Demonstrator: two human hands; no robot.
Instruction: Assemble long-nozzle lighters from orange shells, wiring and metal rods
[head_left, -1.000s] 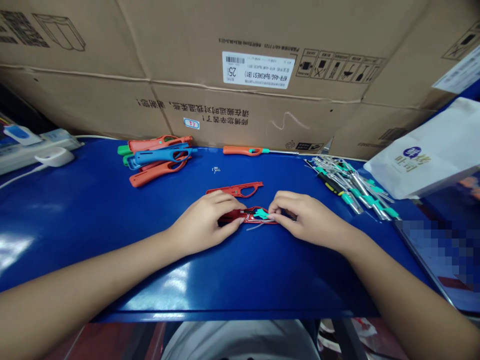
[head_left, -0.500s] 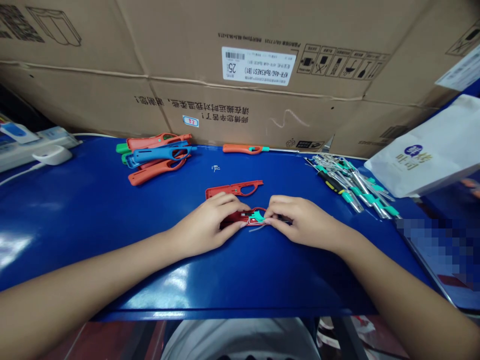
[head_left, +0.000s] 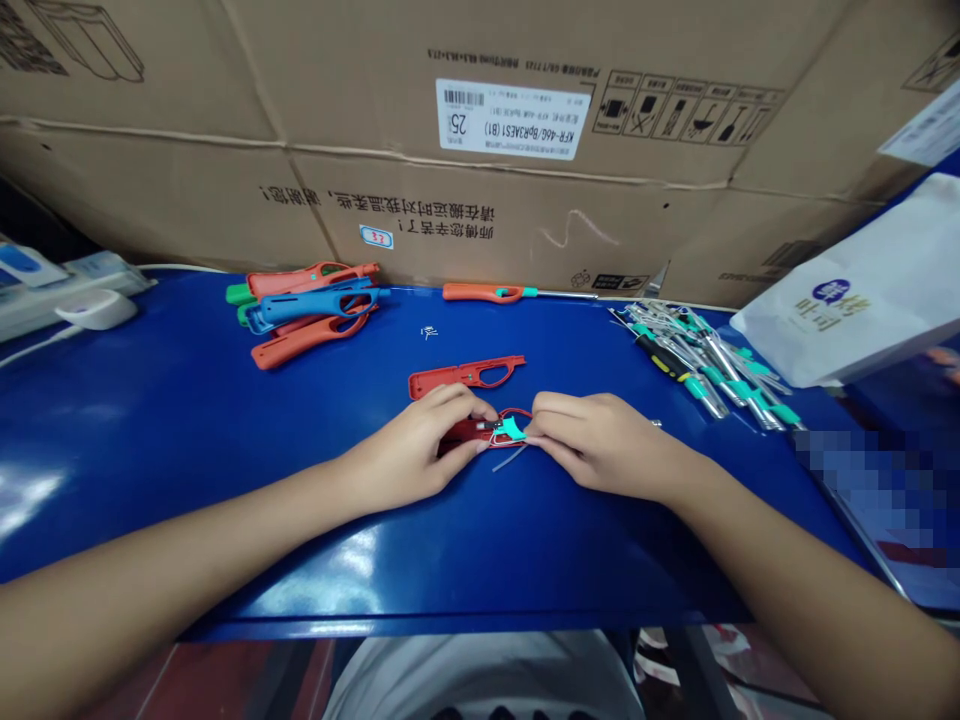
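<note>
Low over the blue table, my left hand (head_left: pixel 416 440) pinches a red lighter half-shell (head_left: pixel 459 432), thumb at its near side and fingers at the far side. Inside that shell sits a green trigger piece (head_left: pixel 511 430) with thin wires beside it, and a loose grey wire end sticks out toward me. My right hand (head_left: pixel 592 440) is closed, its fingertips pinching at the right end of the green piece; exactly what they grip is partly hidden. A metal tip shows just beyond the right hand. Behind my left hand lies another red half-shell (head_left: pixel 465 375), its hollow side up.
Orange, blue and green lighter shells (head_left: pixel 315 305) are stacked at back left. An assembled orange lighter (head_left: pixel 484 292) lies against the cardboard box (head_left: pixel 337 100). At right are metal lighter tubes with green parts (head_left: pixel 739 385), a black-yellow screwdriver (head_left: pixel 664 358) and a white paper bag (head_left: pixel 862 290).
The green piece and its wires have shifted slightly within the shell, and the loose wire end now angles further down. Both hands keep nearly the same place.
</note>
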